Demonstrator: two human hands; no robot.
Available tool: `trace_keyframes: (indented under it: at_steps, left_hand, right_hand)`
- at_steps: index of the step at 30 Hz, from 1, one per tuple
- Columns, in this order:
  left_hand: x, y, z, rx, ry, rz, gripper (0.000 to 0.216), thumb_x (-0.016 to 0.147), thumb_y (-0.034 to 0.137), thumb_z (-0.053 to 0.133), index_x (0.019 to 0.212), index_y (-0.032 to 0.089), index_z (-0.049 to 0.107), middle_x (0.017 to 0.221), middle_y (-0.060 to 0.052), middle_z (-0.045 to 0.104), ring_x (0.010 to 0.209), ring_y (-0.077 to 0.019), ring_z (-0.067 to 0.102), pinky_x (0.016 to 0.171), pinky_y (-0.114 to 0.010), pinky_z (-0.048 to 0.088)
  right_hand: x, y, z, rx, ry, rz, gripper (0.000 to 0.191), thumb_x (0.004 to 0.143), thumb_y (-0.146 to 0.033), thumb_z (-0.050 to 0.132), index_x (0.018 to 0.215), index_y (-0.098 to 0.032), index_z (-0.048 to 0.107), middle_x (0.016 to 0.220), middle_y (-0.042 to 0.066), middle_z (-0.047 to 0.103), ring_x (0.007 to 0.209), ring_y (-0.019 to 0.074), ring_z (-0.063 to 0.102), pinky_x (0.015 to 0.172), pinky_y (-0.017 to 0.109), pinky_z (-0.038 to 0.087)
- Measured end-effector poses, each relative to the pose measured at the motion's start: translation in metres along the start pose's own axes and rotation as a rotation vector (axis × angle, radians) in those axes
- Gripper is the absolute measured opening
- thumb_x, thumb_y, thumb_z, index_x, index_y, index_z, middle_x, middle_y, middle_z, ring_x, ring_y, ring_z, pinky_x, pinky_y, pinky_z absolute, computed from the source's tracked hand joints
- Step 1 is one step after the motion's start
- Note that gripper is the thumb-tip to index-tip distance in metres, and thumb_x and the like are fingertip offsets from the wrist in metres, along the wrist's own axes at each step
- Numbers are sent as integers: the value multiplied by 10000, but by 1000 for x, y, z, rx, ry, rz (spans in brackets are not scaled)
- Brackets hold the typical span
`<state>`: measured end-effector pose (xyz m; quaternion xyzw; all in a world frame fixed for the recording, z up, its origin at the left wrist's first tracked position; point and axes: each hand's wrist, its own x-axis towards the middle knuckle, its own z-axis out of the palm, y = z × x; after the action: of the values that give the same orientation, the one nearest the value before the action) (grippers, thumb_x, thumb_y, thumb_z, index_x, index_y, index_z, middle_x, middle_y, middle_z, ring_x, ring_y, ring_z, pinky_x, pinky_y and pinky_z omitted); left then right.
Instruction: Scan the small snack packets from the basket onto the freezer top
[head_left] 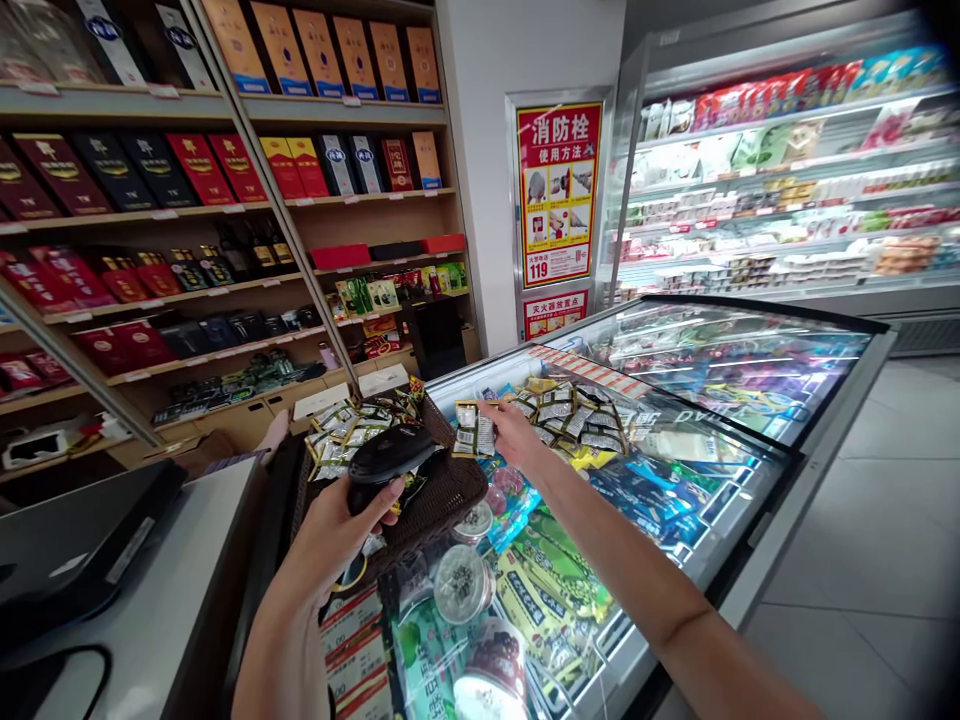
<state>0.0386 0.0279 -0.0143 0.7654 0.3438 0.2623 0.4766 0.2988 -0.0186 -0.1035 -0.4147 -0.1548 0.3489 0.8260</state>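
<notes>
My left hand [330, 535] grips a black handheld scanner [390, 455] over a dark woven basket [442, 495] that rests on the freezer's glass lid. My right hand [514, 430] reaches forward and pinches a small snack packet [474, 430] between thumb and fingers. Several like packets [341, 435] lie in the basket's far left part, and a loose pile of packets [574, 415] sits on the glass just right of my right hand.
A chest freezer [817, 420] with sliding glass lids holds ice creams. A grey counter [172, 600] with a dark device [75, 540] stands at left. Behind are wooden shelves of boxed bottles [202, 165] and an open refrigerated case [787, 170] at right.
</notes>
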Motion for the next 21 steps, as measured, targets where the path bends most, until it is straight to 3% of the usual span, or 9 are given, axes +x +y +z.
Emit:
trace_keyframes:
  at_steps: [4, 8, 11, 14, 17, 21]
  left_hand:
    - [3, -3, 5, -105, -14, -16, 581, 607, 661, 806, 884, 163, 690, 713, -41, 703, 658, -209, 676, 561, -279, 478]
    - [12, -10, 17, -197, -34, -66, 605, 557, 623, 845, 913, 165, 672, 833, -69, 741, 749, -245, 727, 592, -291, 506]
    - [19, -16, 22, -197, 81, -4, 564, 525, 529, 885, 895, 167, 661, 818, -64, 750, 768, -245, 721, 631, -297, 527]
    - [24, -19, 19, -195, 201, 56, 502, 558, 494, 865, 901, 187, 666, 768, -36, 742, 759, -239, 713, 674, -314, 555]
    - [25, -19, 12, -158, 242, 85, 450, 576, 491, 841, 877, 199, 680, 734, -26, 733, 772, -253, 717, 678, -327, 570]
    - [22, -20, 11, -97, 227, 108, 421, 541, 454, 864, 813, 181, 693, 714, -25, 724, 758, -251, 710, 665, -316, 567]
  right_hand:
    - [-3, 14, 10, 59, -39, 61, 415, 652, -341, 879, 703, -218, 486, 640, -50, 628, 635, 129, 637, 670, 274, 553]
    - [-18, 28, 30, 188, -155, 96, 310, 734, -311, 826, 750, -211, 533, 715, -32, 666, 700, 124, 651, 780, 286, 564]
    - [-31, 28, 39, 247, -276, 115, 293, 718, -305, 837, 776, -199, 570, 761, -16, 684, 747, 136, 658, 791, 292, 562]
    - [-41, 21, 40, 214, -345, 168, 365, 611, -248, 904, 830, -187, 618, 772, -27, 693, 719, 119, 651, 719, 250, 546]
    - [-48, 14, 41, 129, -362, 196, 409, 580, -255, 920, 899, -166, 680, 816, -11, 721, 702, 104, 652, 685, 215, 525]
    - [-53, 9, 43, 122, -287, 156, 377, 575, -341, 919, 798, -150, 682, 704, -18, 691, 622, 109, 617, 627, 236, 503]
